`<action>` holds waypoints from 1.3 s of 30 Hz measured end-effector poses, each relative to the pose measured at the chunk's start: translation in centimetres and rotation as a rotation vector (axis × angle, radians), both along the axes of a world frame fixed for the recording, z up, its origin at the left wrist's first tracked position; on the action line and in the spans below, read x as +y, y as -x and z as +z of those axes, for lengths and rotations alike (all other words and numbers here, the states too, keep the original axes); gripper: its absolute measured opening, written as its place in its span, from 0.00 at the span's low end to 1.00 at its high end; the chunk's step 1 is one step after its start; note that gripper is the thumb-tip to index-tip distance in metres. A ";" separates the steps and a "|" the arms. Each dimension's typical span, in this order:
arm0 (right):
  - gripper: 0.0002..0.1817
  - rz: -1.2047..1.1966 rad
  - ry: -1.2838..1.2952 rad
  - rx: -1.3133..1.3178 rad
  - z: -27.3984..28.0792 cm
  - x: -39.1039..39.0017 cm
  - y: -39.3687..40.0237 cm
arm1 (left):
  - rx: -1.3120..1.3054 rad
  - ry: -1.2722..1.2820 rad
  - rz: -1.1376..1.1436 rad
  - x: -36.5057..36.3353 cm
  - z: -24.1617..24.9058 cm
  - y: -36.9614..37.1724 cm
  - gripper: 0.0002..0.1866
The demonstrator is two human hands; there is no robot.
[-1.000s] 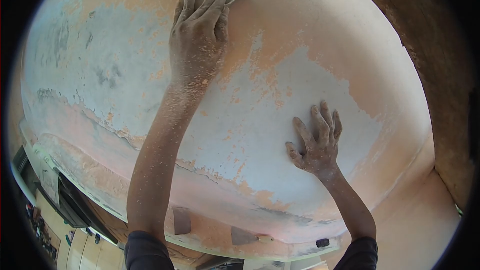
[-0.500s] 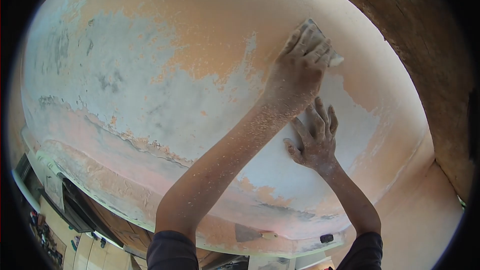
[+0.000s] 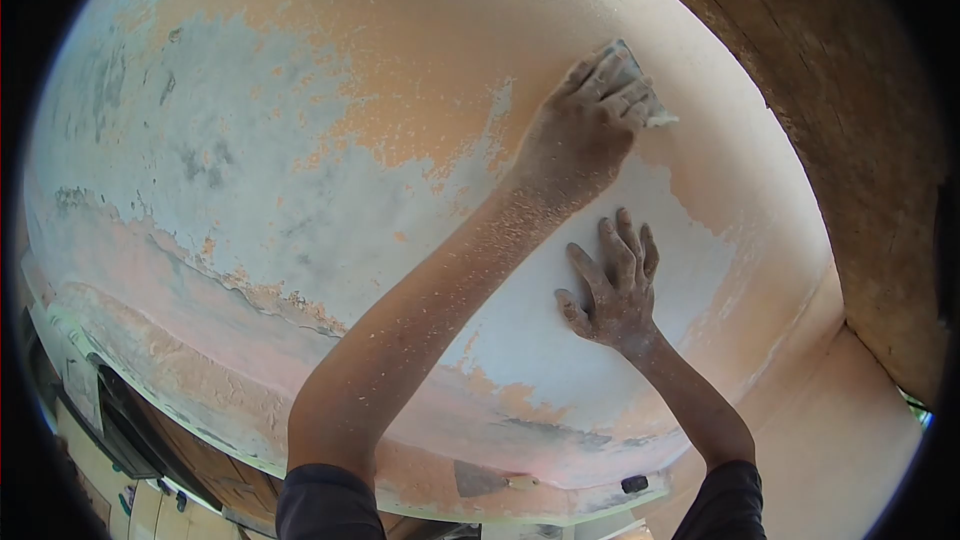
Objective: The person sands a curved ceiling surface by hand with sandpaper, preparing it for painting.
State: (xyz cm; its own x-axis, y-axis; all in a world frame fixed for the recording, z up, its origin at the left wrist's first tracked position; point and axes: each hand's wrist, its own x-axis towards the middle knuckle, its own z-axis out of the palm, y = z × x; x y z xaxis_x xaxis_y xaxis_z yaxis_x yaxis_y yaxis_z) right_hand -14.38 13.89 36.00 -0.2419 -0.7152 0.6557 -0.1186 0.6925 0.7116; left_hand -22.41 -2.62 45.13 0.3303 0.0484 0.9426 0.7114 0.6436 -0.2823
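A broad curved plastered surface (image 3: 330, 190) fills most of the view, with worn patches of white-grey, orange and pink. My left hand (image 3: 585, 135), dusty to the forearm, presses a folded greyish-white sheet of sandpaper (image 3: 655, 116) against the orange part at the upper right. The fingers lie over the sheet, and its far edge and corner stick out. Lower down, my right hand (image 3: 618, 295) rests with spread fingers on the pale patch, holding nothing. The two hands are apart.
A thick brown wooden beam (image 3: 790, 70) curves along the right side. A scraper with a grey triangular blade (image 3: 478, 479) and a small black object (image 3: 635, 484) are at the lower edge. Wooden panelling (image 3: 225, 475) shows below left.
My left hand and the sandpaper have shifted slightly left in view. My right hand is a little lower and farther left, now separate from the left wrist. The whole view has tilted somewhat.
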 end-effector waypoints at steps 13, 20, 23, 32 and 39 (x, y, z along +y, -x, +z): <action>0.25 0.011 -0.045 0.030 0.0 0.2 0.3 | 0.006 -0.270 0.134 -7.2 0.3 1.9 0.14; 0.23 0.001 0.009 0.014 -0.3 0.0 0.0 | -0.092 0.068 -0.011 -2.5 -5.3 -1.2 0.16; 0.23 -0.019 -0.003 0.014 -0.3 0.0 0.0 | -0.134 -0.099 0.183 -11.9 -6.7 1.3 0.16; 0.22 0.024 -0.014 0.024 -0.3 0.1 0.0 | -0.264 0.080 0.004 -9.6 -11.5 -0.5 0.17; 0.22 0.017 -0.017 0.022 -0.2 0.0 -0.2 | -0.272 -0.295 0.195 -14.5 -10.8 1.8 0.16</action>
